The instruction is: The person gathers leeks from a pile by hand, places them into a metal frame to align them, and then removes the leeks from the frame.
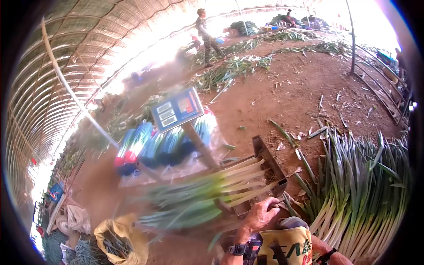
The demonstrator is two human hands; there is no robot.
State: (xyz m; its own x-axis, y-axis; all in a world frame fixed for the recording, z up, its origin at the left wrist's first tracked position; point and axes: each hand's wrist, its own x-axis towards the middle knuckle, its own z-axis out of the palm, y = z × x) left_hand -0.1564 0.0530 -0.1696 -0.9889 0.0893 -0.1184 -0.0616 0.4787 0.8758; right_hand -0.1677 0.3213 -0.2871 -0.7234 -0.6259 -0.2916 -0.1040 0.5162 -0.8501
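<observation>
My left hand (263,213), a watch on its wrist, is beside the near right corner of a scale platform (282,183). Its fingers are curled together, and whatever they may hold is hidden. A loose bundle of leeks (212,190) lies across the platform, white ends to the right and green leaves to the left, somewhat blurred. Above it stands the scale's display (177,109) on a post. My right hand (316,244) mostly disappears behind yellow printed cloth (285,247) over my lap; only the banded wrist and the hand's edge show.
A large pile of leeks (362,190) stands to my right. Wrapped leek bundles (165,145) lie on plastic sheeting behind the scale. A yellow sack (121,240) sits at front left. A metal pole (352,39) rises at the back right. Farther off, a person (206,37) walks past leaf heaps.
</observation>
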